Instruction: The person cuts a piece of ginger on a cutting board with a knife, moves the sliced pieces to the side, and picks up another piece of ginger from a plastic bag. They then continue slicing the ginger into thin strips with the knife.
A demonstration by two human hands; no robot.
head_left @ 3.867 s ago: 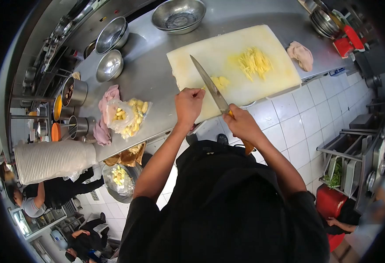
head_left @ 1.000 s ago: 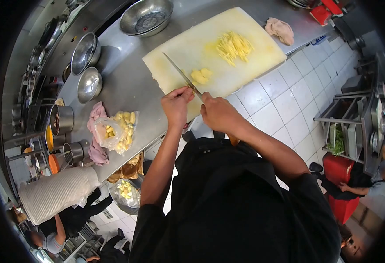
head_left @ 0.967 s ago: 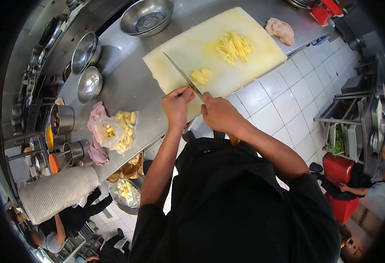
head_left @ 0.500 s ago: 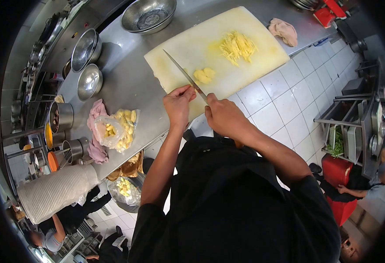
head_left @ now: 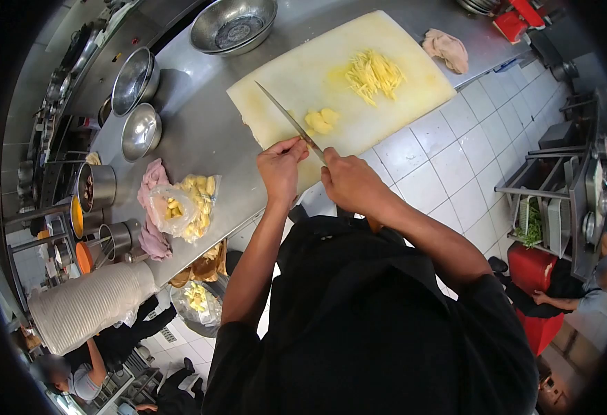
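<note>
As the head view shows, the right hand (head_left: 352, 181) grips the knife (head_left: 289, 120) over the left part of the board (head_left: 407, 114), while the left hand (head_left: 280, 168) pinches what looks like a small, mostly hidden piece (head_left: 308, 146) near the board's front edge. With slices (head_left: 321, 121) mid-board and shreds (head_left: 374, 76) towards its right end, slicing seems in hand; the next stroke calls for tucked fingertips.

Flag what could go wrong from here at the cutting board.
The left hand's fingers sit right by the blade of the knife, which the right hand grips, so a slip might cut them.
Both hands are at the near edge of the cutting board, so pieces could drop to the floor.
</note>
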